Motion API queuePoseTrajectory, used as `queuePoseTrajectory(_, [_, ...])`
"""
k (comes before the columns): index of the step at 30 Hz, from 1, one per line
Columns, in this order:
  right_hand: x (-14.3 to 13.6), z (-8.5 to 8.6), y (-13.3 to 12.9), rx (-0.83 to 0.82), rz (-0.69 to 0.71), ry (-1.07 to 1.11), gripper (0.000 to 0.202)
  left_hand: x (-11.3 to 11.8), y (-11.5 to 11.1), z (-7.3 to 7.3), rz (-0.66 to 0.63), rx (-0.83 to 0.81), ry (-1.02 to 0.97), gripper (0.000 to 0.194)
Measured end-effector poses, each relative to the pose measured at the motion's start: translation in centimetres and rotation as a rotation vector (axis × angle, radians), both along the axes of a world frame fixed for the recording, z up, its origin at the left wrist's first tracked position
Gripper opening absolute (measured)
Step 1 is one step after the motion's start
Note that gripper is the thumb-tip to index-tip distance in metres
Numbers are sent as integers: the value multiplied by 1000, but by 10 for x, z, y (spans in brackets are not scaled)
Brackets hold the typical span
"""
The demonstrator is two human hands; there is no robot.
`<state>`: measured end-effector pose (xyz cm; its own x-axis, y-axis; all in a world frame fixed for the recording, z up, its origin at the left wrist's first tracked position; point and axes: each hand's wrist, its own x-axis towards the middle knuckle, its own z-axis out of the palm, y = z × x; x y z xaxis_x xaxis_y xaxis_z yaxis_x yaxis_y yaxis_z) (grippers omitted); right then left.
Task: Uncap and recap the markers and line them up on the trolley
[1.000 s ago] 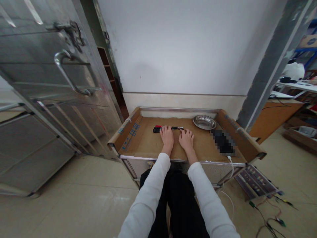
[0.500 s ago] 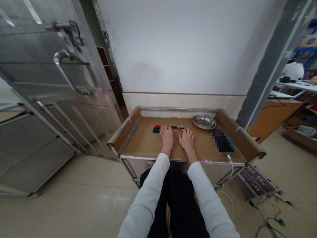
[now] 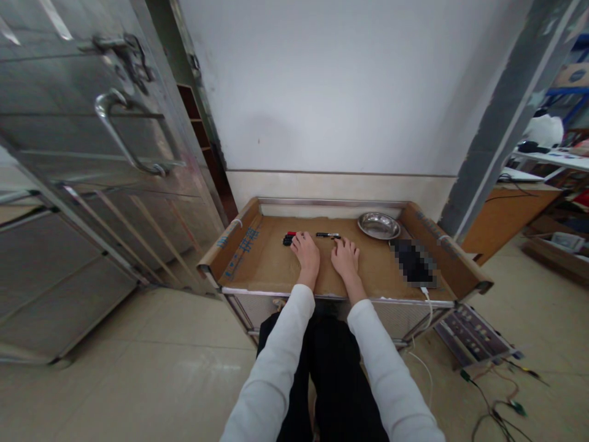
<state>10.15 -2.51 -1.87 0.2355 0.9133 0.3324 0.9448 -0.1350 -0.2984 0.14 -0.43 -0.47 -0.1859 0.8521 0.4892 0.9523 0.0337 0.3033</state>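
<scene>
My left hand (image 3: 306, 250) rests on the cardboard with its fingers closed over a small bunch of markers (image 3: 288, 240). Their black ends and one red end (image 3: 291, 233) stick out on the left; the rest is under my fingers. Just right of that hand lies another marker (image 3: 326, 234), black with a pale barrel, roughly parallel to the back edge. My right hand (image 3: 345, 255) sits beside it, fingers bent and apart on the cardboard. One of its fingertips is close to the marker's right end; I cannot tell whether they touch.
A cardboard-lined metal cart (image 3: 262, 270) stands against the wall, its sides raised. On its right are a round steel dish (image 3: 379, 226) and a blurred dark object (image 3: 414, 263) with a white cable (image 3: 427, 301). A metal door (image 3: 151, 135) stands left; an instrument box (image 3: 476, 336) and wires lie right.
My left hand has shifted slightly left and turned, tilting the bunched markers. More of the single marker on the right now shows. My right hand has hardly moved.
</scene>
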Motion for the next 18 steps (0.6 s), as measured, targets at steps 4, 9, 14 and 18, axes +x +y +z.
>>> queuePoseTrajectory(4, [0,0,0,-7,14,-5,38,0,3,-2,112,-3,-69,30])
queuePoseTrajectory(9, [0,-1,0,-10,37,-21,41,0,2,-5,16,7,-48,29])
queuePoseTrajectory(14, [0,1,-2,-7,32,-2,43,1,3,-6,-244,-2,9,25])
queuePoseTrajectory(18, [1,4,-4,-23,61,8,41,2,9,-7,-617,-17,-33,26])
